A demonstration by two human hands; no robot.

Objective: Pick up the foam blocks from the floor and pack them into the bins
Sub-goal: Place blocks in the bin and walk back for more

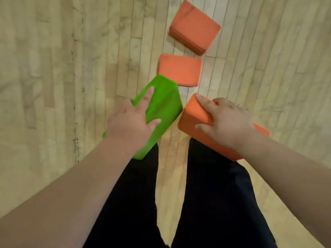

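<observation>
A pale wooden plank floor (53, 68) fills the view, scuffed with dark marks along some seams. The person's legs in black trousers (215, 203) stand on it at the bottom, a strip of floor showing between them. Both bare forearms reach forward over the legs.

The right hand (227, 122) grips a long orange block (195, 113) from above. Its forefinger lies along the far top edge and its thumb is pressed against the near face. The left hand (129, 122) holds a green block (161, 101) tilted. Its forefinger is stretched across the top and its thumb spread onto the near side, while the other fingers are hidden behind the block.

The two held blocks nearly meet at their corners. Beyond them a far orange block (195, 27) and a near orange block (180, 70) lie flat on the floor, apart from each other, and the green block's tip overlaps the near one in view.
</observation>
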